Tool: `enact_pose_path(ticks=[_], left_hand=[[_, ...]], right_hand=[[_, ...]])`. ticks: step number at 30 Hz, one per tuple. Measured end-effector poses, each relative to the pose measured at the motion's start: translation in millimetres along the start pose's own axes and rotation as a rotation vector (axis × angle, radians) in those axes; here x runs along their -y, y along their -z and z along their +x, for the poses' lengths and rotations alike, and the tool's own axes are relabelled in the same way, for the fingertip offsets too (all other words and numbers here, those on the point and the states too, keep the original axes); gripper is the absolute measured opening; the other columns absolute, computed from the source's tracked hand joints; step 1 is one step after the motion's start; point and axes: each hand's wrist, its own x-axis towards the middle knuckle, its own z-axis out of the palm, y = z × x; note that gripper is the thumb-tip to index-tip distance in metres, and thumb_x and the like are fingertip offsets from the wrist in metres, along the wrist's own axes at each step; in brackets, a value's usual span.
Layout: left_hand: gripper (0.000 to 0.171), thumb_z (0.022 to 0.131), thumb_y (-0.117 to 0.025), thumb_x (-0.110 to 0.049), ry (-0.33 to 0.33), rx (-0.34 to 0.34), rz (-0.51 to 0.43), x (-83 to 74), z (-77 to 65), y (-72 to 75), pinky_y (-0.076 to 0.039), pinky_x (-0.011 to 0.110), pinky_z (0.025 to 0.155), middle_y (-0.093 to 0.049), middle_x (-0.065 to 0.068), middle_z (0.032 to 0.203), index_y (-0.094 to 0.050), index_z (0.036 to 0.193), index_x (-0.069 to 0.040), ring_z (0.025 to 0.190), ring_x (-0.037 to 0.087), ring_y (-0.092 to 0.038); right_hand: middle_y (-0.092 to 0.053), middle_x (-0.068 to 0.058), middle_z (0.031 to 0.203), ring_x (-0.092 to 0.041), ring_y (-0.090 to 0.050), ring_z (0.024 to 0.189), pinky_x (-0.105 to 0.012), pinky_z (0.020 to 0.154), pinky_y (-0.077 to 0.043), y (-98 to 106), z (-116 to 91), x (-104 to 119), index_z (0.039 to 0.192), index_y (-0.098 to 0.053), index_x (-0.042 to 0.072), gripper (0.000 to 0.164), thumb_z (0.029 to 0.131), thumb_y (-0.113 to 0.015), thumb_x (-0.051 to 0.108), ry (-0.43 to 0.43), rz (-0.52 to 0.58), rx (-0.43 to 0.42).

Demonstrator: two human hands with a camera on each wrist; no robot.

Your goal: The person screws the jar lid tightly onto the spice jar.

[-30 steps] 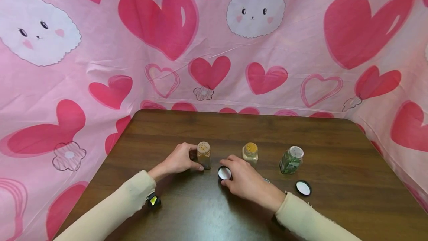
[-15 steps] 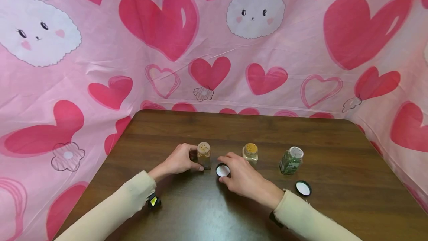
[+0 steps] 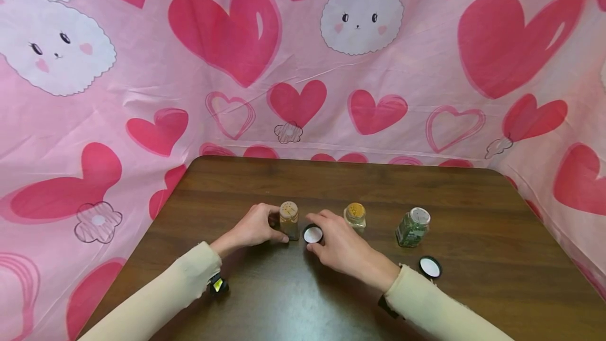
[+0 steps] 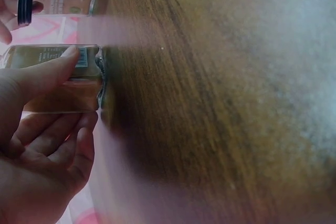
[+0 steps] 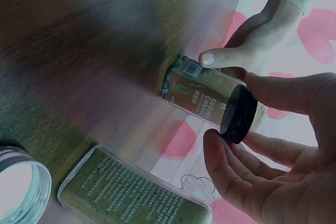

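Observation:
A square glass spice jar [image 3: 289, 222] stands upright left of the table's middle; its label reads "Ground Cinnamon" in the right wrist view, and its top is perforated. My left hand [image 3: 253, 225] grips this jar [image 4: 65, 95] low down, thumb on one face and fingers on another. Between thumb and fingertips, my right hand [image 3: 343, 243] pinches a black lid [image 3: 313, 234] by its rim, white inside up, just right of the jar. The same lid [image 5: 240, 114] overlaps the jar's upper end in the right wrist view.
Behind my right hand stands a jar [image 3: 355, 217] with a yellow perforated top. Further right are a jar of green flakes [image 3: 413, 229] and a black lid [image 3: 430, 267] lying white side up. Another white-lined lid [image 5: 18, 192] shows in the right wrist view. Patterned cloth [image 3: 303, 51] hangs around the table.
My right hand has shifted slightly left and away from me with the lid, closer to the cinnamon jar. My left hand and the jars keep their places.

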Motion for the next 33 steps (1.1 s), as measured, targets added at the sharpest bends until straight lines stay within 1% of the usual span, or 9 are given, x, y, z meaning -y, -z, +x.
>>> enact_pose_path(ticks=[5, 15, 24, 33], left_hand=[[0.048, 0.073, -0.099, -0.015, 0.003, 0.0, 0.002, -1.5, -0.6, 0.8, -0.058, 0.036, 0.082, -0.077, -0.003, 0.1, -0.077, 0.115, -0.006, 0.088, 0.011, -0.07], [0.048, 0.073, -0.099, -0.012, 0.005, -0.004, -0.007, -1.6, -0.6, 0.0, -0.058, 0.034, 0.081, -0.076, -0.003, 0.101, -0.076, 0.115, -0.007, 0.087, 0.01, -0.07], [0.047, 0.073, -0.099, -0.014, -0.013, -0.011, 0.005, -1.2, -0.1, -0.6, -0.056, 0.033, 0.078, -0.075, -0.004, 0.096, -0.076, 0.113, -0.006, 0.083, 0.011, -0.067], [0.047, 0.073, -0.099, -0.014, -0.009, -0.014, 0.007, -1.4, -0.3, 0.2, -0.055, 0.032, 0.076, -0.073, -0.003, 0.094, -0.076, 0.114, -0.006, 0.081, 0.013, -0.064]], right_hand=[[-0.068, -0.016, 0.119, -0.028, -0.068, 0.106, -0.045, 0.091, -0.056, 0, 2, 1, 0.137, -0.063, -0.003, 0.059, 0.085, -0.088, 0.01, -0.015, 0.014, -0.013], [-0.067, -0.019, 0.123, -0.03, -0.067, 0.108, -0.048, 0.091, -0.055, 4, 7, 3, 0.139, -0.062, -0.003, 0.06, 0.086, -0.088, 0.01, -0.033, 0.056, -0.025], [-0.066, -0.019, 0.127, -0.03, -0.067, 0.112, -0.046, 0.093, -0.055, 8, 14, 5, 0.14, -0.061, -0.001, 0.061, 0.087, -0.088, 0.011, -0.031, 0.037, -0.035], [-0.066, -0.02, 0.127, -0.03, -0.067, 0.111, -0.046, 0.092, -0.056, 12, 20, 5, 0.141, -0.06, -0.002, 0.062, 0.087, -0.087, 0.011, -0.042, 0.029, -0.034]])
